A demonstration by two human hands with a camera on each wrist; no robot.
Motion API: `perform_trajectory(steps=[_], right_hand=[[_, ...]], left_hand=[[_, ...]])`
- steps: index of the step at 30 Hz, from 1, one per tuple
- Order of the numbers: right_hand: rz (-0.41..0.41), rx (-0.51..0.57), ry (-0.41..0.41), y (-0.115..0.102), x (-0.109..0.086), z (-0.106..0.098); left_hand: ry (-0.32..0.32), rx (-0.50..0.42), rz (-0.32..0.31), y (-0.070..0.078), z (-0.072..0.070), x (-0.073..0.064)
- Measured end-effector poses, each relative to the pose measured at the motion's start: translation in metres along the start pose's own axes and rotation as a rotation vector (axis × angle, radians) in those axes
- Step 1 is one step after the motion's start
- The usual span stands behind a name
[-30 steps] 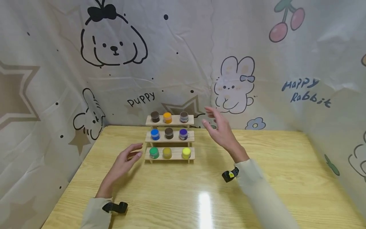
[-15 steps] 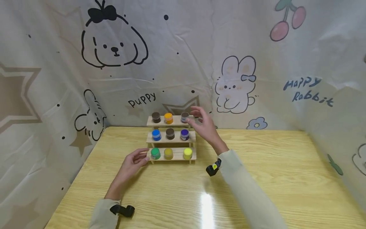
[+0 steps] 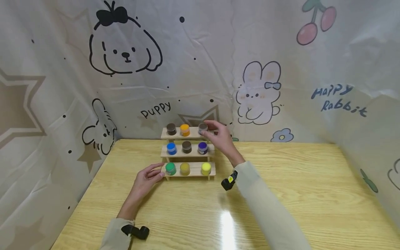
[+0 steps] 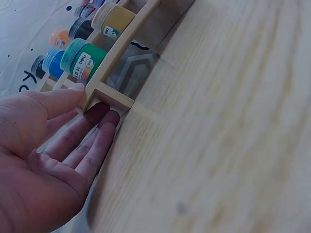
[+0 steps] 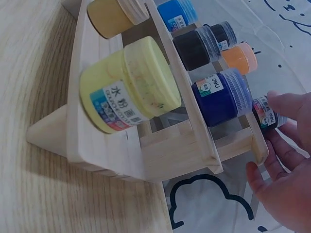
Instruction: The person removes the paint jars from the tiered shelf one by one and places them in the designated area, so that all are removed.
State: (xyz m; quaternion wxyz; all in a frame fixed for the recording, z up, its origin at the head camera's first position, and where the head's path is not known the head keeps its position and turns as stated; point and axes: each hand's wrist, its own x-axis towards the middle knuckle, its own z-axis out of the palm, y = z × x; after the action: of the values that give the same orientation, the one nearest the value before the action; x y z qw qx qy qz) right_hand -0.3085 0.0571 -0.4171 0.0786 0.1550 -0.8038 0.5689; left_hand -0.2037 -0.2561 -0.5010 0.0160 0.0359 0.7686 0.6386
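A three-step wooden display rack (image 3: 195, 169) holds gouache paint jars in three rows. My left hand (image 3: 147, 178) grips the left end of its lowest step, thumb above and fingers curled beneath, close to the green jar (image 4: 83, 60). At the top step's right end, my right hand (image 3: 222, 139) pinches a dark-lidded paint jar (image 5: 265, 114) between thumb and fingers. That jar stands on the step. Below it sits a purple jar (image 3: 202, 148), and on the lowest step a yellow jar (image 5: 129, 85).
Other jars on the rack are orange (image 3: 185, 130), blue (image 3: 171, 148), ochre (image 3: 185, 168) and dark brown (image 3: 186, 147). The rack stands near the back edge of a wood-grain table (image 3: 187, 215). A printed curtain (image 3: 200, 76) hangs close behind it.
My right hand has moved left and closed its thumb and fingers on the top-right jar. My left hand has moved right onto the rack's lower left end.
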Motion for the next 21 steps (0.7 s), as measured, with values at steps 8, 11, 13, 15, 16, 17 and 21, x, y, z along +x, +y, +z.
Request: perform_trajectory(steps=[8, 11, 13, 15, 16, 17, 21], right_hand=[[0.002, 0.006, 0.031, -0.002, 0.002, -0.009], [-0.015, 0.022, 0.037, 0.001, 0.000, -0.014], [-0.023, 0.026, 0.042, 0.003, -0.002, -0.017], [-0.031, 0.028, 0.053, 0.005, -0.005, -0.020], [-0.036, 0.033, 0.058, 0.007, -0.006, -0.022], [-0.036, 0.041, 0.064, 0.007, -0.008, -0.024], [-0.051, 0.088, 0.075, 0.010, -0.016, -0.030]], left_hand=[[-0.022, 0.003, 0.024, 0.002, 0.003, 0.006], [-0.030, -0.004, 0.017, 0.001, 0.003, 0.005], [-0.029, 0.001, 0.006, -0.001, 0.002, 0.004], [-0.027, 0.004, 0.000, -0.002, 0.001, 0.002], [-0.026, 0.007, -0.002, -0.003, 0.000, 0.002], [-0.027, 0.009, -0.001, -0.003, -0.001, 0.001], [-0.029, 0.015, 0.009, -0.005, -0.004, 0.000]])
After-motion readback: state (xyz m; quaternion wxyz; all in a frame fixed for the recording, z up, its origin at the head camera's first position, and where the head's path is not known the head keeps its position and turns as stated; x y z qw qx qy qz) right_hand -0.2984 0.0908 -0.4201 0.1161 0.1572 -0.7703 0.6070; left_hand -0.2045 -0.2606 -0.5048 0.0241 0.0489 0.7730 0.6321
